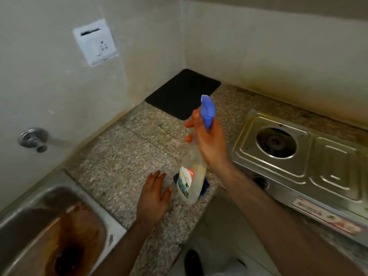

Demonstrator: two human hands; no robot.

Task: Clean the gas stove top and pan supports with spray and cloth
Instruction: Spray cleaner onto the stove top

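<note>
My right hand (209, 140) grips the neck of a clear spray bottle (192, 176) with a blue trigger head (207, 111), held above the granite counter just left of the stove. The steel gas stove (298, 156) stands at the right, its left burner (275, 143) bare with no pan support on it. A dark blue cloth (205, 186) peeks out on the counter behind the bottle's base. My left hand (154, 196) lies flat with straight fingers on the counter, just left of the bottle.
A stained steel sink (25, 212) fills the lower left, with a tap fitting (33, 139) on the wall above. A black mat (183, 92) lies in the counter's far corner. A wall socket (95, 42) sits on the left wall. The floor shows below the counter edge.
</note>
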